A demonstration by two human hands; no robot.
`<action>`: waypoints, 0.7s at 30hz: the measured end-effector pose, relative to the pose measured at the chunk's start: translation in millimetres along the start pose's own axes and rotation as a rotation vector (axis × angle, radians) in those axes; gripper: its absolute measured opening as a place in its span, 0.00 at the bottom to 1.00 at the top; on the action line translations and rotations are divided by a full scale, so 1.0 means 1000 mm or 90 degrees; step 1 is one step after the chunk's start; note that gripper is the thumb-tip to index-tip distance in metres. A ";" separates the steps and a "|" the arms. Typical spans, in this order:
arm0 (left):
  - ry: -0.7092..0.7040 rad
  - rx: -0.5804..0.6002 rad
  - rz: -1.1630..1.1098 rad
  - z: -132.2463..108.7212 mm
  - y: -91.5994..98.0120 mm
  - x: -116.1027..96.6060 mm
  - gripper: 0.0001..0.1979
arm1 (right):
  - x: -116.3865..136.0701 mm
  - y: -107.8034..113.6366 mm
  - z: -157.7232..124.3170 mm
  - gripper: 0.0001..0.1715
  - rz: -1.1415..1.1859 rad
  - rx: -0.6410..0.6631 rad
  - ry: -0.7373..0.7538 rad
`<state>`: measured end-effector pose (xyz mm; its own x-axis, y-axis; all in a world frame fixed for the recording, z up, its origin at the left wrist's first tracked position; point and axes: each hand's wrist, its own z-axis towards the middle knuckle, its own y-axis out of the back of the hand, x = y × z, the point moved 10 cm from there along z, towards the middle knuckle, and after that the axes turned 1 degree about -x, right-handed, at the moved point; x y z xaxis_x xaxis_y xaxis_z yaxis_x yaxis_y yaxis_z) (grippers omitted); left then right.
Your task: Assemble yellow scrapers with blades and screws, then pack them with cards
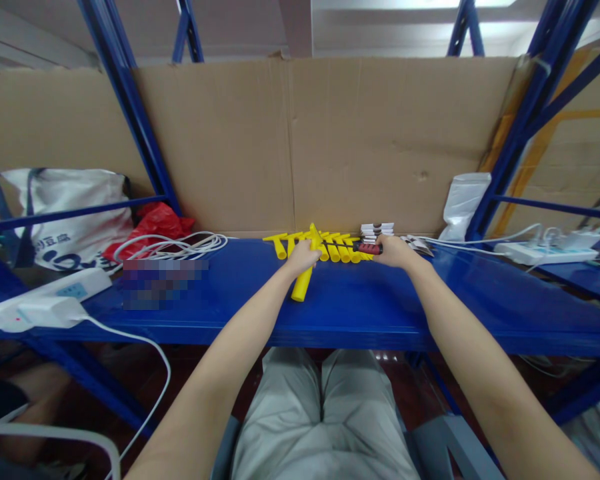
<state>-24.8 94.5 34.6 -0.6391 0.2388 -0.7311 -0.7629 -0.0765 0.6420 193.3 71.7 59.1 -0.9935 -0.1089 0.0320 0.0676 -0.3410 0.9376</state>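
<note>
The left hand point(304, 255) grips a bright yellow T-shaped plastic piece point(301, 287), its stem angled down toward the near edge of a blue metal bench point(360, 307). The right hand point(394, 251) is closed around a slim tool with a dark red and black handle point(369, 248); its shaft points left at the yellow piece, though whether the tip touches cannot be told. Beside and behind the left hand lies a row of similar yellow plastic pieces point(335, 253), near the foot of a brown cardboard panel point(220, 133).

The clearest writing is on a white cloth tote bag with navy handles point(87, 200) at the left: dark characters ending in "豆腐", above larger stylised lettering too distorted to read. A stack of small white packets point(377, 231) near the right hand bears dark print, too small to make out. A white power strip point(73, 290) carries a blue label, illegible here. Next to it, a pixelated patch hides part of the bench.
</note>
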 end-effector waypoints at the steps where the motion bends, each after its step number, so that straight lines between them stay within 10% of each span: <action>1: -0.003 0.002 0.000 0.000 0.000 0.000 0.07 | -0.003 -0.001 0.001 0.17 -0.008 -0.005 -0.010; 21: 0.003 0.009 0.003 -0.001 -0.001 0.000 0.07 | 0.005 -0.008 -0.002 0.23 0.003 0.058 0.003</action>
<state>-24.2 93.5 33.3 -0.6433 0.2346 -0.7288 -0.7582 -0.0632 0.6489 187.6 71.6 51.3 -0.9928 -0.1146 0.0343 0.0628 -0.2547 0.9650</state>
